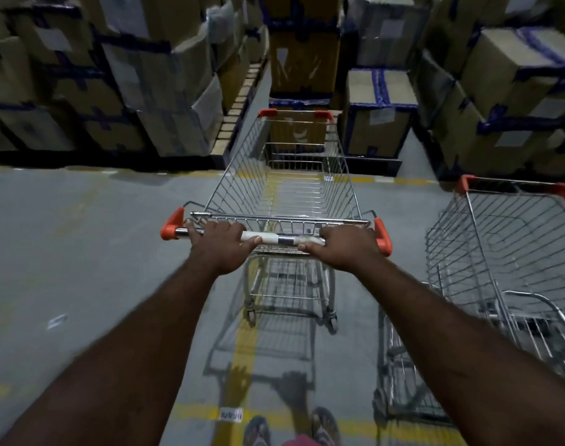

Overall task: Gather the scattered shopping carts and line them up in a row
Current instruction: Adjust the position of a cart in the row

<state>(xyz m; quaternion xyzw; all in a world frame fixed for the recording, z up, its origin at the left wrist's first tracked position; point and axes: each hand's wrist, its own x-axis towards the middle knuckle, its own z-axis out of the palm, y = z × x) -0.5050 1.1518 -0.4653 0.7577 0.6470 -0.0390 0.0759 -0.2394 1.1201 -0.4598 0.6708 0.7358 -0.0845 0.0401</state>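
At the near edge of the view, two sandalled feet [325, 426] stand on a grey concrete floor [81, 252] beside a worn yellow painted floor line [242, 346]. Both bare forearms reach forward from the lower corners.

The left hand [221, 244] grips the silver handle bar with orange plastic end caps [274, 238] on its left half. Its fingers [210, 225] curl over the top of the bar, and the thumb presses along the bar from below. The right hand [345, 246] grips the right half of the same bar in the same manner, fingers wrapped closed around it. Both hands are in full contact with the bar, set apart on it, with a bare section of bar between them.

The bar belongs to a silver wire shopping cart with orange corner guards [284, 188], positioned directly ahead and straddling the yellow line. Its basket is empty.

A second silver wire shopping cart with orange corner guards [506, 252] stands near the first on the right, not touching it.

Beyond both carts, stacked brown cardboard boxes with blue tape [380, 114] fill the background.
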